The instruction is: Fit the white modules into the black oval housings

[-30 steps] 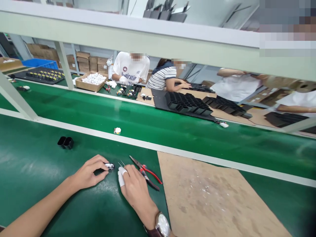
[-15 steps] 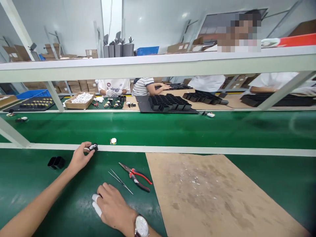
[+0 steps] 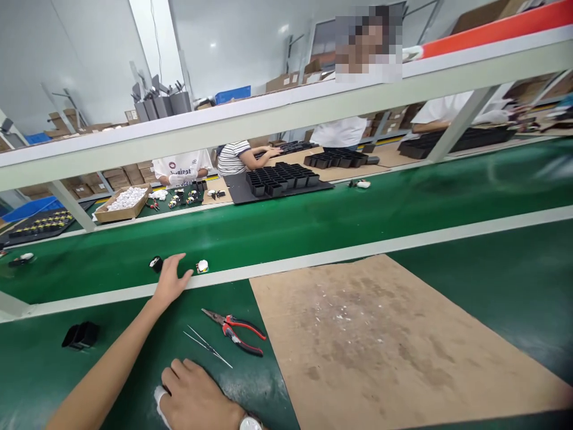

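Green belt (image 3: 403,203): runs across the full view, beyond a pale rail (image 3: 313,259). Green worktop (image 3: 492,275): on the near side of that rail. Brown cardboard sheet (image 3: 380,370): lies flat on the worktop, stained, with small white specks. Shelf beam (image 3: 268,124): crosses above the belt at a slant.

Far side: a person in a printed white shirt (image 3: 184,164) and a person in a striped top (image 3: 231,160) at work. Black cups in rows (image 3: 286,178) stand on a dark mat; a carton (image 3: 120,215) holds white pieces.

Left hand (image 3: 171,282): extended over the rail, thumb and fingers spread, nothing pinched. A dark round housing (image 3: 156,264) sits on the belt just beside its back; a white-topped component (image 3: 202,266) lies just past the fingertips, apart from them. Right hand (image 3: 192,391): palm down on the worktop, fingers bent and close together, a white cover on one digit, a watch (image 3: 249,423) at the wrist; whether anything is under the palm cannot be told.

Red-and-black long-nose pliers (image 3: 230,330): on the worktop, near the cardboard's left edge. Metal tweezers (image 3: 210,348): between pliers and right hand, touching neither. Two black cups (image 3: 80,335): side by side, left of the left forearm.
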Demonstrator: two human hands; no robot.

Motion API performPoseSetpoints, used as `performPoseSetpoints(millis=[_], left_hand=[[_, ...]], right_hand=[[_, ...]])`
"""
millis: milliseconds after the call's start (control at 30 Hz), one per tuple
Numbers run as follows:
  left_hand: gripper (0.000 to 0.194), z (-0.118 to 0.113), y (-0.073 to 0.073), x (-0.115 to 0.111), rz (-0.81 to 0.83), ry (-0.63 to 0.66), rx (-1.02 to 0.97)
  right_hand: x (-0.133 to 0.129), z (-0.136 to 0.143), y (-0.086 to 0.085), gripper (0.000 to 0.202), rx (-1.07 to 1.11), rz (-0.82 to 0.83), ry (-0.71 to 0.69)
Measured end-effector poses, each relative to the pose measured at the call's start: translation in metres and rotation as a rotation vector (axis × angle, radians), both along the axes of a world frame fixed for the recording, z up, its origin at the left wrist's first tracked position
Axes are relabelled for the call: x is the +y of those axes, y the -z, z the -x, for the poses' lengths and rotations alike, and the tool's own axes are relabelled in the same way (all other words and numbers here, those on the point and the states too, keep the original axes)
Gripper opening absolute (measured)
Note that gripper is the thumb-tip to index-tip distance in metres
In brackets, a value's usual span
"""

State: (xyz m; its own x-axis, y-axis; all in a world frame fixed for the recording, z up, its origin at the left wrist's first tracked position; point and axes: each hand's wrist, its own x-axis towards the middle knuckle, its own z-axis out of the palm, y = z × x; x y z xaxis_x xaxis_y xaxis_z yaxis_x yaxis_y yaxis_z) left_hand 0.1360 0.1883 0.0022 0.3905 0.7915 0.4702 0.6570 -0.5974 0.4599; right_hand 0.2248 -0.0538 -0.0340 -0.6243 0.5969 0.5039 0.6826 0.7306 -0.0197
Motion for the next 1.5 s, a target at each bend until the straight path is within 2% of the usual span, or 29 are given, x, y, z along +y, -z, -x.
performPoseSetpoints(millis=[67,133,200,267,367,467,533,633,733,833,900,967,1033,1100,1200,1267,1400,1500], left_hand=[[0.053,-0.027,0.007,-0.003,0.046,0.119,0.021],[0.05,-0.048,0.011,-0.002,0.086,0.174,0.013],[0.044,-0.058,0.009,-0.002,0.112,0.183,-0.014],[0.042,-0.055,0.003,-0.008,0.121,0.163,-0.05],[0.047,-0.03,-0.011,-0.031,0.117,0.119,-0.101],[0.049,0.011,-0.023,-0.068,0.134,0.109,-0.109],[0.049,0.038,-0.024,-0.094,0.164,0.112,-0.092],[0.049,0.072,-0.016,-0.131,0.231,0.115,-0.071],[0.053,0.092,-0.008,-0.159,0.289,0.179,-0.002],[0.067,0.109,-0.012,-0.175,0.263,0.247,0.131],[0.066,0.126,-0.023,-0.177,0.195,0.235,0.172],[0.056,0.149,-0.036,-0.173,0.086,0.156,0.161],[0.047,0.177,-0.047,-0.166,-0.052,0.015,0.148],[0.041,0.207,-0.053,-0.157,-0.181,-0.147,0.175],[0.037,0.244,-0.047,-0.144,-0.267,-0.343,0.302],[0.034,0.26,-0.038,-0.139,-0.266,-0.402,0.395],[0.028,0.27,-0.022,-0.134,-0.255,-0.387,0.478],[0.023,0.268,-0.018,-0.13,-0.233,-0.373,0.467]], right_hand=[[-0.002,-0.005,-0.006,0.018,0.012,0.009,-0.003],[-0.003,-0.012,-0.014,0.016,0.009,0.025,0.019],[-0.001,-0.022,-0.024,0.011,-0.01,0.048,0.083],[0.004,-0.032,-0.035,0.006,-0.032,0.073,0.202],[0.012,-0.049,-0.047,0.009,-0.073,0.145,0.385],[0.016,-0.063,-0.051,0.016,-0.081,0.219,0.458],[0.018,-0.069,-0.052,0.018,-0.068,0.239,0.48],[0.02,-0.073,-0.053,0.017,-0.048,0.248,0.492],[0.021,-0.071,-0.056,0.016,-0.022,0.237,0.449],[0.018,-0.061,-0.058,0.013,0.014,0.226,0.353],[0.014,-0.052,-0.057,0.015,0.096,0.238,0.256],[0.011,-0.041,-0.053,0.024,0.198,0.265,0.169],[0.01,-0.032,-0.048,0.038,0.255,0.288,0.129],[0.012,-0.026,-0.042,0.046,0.273,0.309,0.123],[0.017,-0.021,-0.034,0.043,0.324,0.358,0.104],[0.02,-0.021,-0.03,0.044,0.376,0.393,0.092],[0.021,-0.022,-0.023,0.058,0.398,0.395,0.135],[0.021,-0.023,-0.024,0.05,0.359,0.382,0.154]])
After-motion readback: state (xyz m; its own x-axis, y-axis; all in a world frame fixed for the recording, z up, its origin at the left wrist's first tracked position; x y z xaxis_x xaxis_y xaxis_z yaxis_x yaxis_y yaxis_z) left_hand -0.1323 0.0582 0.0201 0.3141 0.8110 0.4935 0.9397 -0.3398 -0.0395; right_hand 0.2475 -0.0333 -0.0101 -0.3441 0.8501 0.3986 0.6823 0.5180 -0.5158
